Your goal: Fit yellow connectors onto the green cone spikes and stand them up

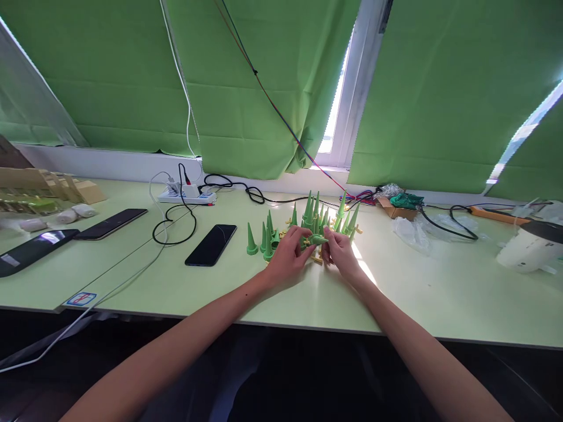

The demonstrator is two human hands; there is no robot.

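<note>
A green plastic cone (pixel 317 239) lies sideways between my two hands, its narrow end pointing right. My left hand (pixel 288 253) has its fingers curled and pinched at the cone's wide end. At the tip, the thumb and bent fingers of my right hand (pixel 342 253) close on the same piece. Several similar green cones (pixel 251 240) stand upright on the table behind and left of my hands. Small yellow pieces (pixel 358 230) lie scattered among them, and one yellow piece (pixel 316 258) sits below the held cone. My fingers hide some of this cluster.
Left of the cones lies a black phone (pixel 211 245). Beyond it are a power strip (pixel 187 194) and looped black cables (pixel 176 241). To the right are a crumpled plastic bag (pixel 411 233), a small cardboard box (pixel 397 209) and a white appliance (pixel 530 249). The table's front edge runs beneath my forearms.
</note>
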